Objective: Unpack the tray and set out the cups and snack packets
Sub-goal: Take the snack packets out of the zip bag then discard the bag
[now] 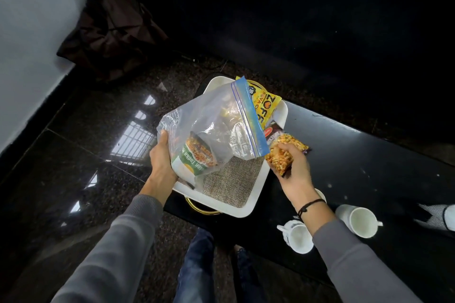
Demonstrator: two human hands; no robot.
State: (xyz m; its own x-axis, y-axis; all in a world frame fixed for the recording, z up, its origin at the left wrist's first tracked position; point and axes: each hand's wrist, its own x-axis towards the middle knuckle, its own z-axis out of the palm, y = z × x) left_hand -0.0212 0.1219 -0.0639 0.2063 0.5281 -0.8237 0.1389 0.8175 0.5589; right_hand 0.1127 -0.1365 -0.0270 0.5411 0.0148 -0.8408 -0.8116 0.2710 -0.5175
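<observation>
A white tray (256, 194) with a woven liner sits on the left end of a black table (357, 170). My left hand (161, 155) grips the left side of a clear zip bag (216, 128) held over the tray; a green and white snack packet (194, 157) shows inside it. My right hand (290, 167) is closed on an orange snack packet (283, 155) just right of the tray's edge, low over the table. A yellow packet (264, 106) and a red packet (272, 130) lie at the tray's far side. Three white cups (358, 220) (298, 236) (321, 194) stand on the table near me.
A dark bag (110, 32) leans against the white wall at the far left. The floor is glossy dark stone. A gold handle (197, 206) sticks out under the tray's near edge. A striped white thing (440, 214) lies at the right edge of the table.
</observation>
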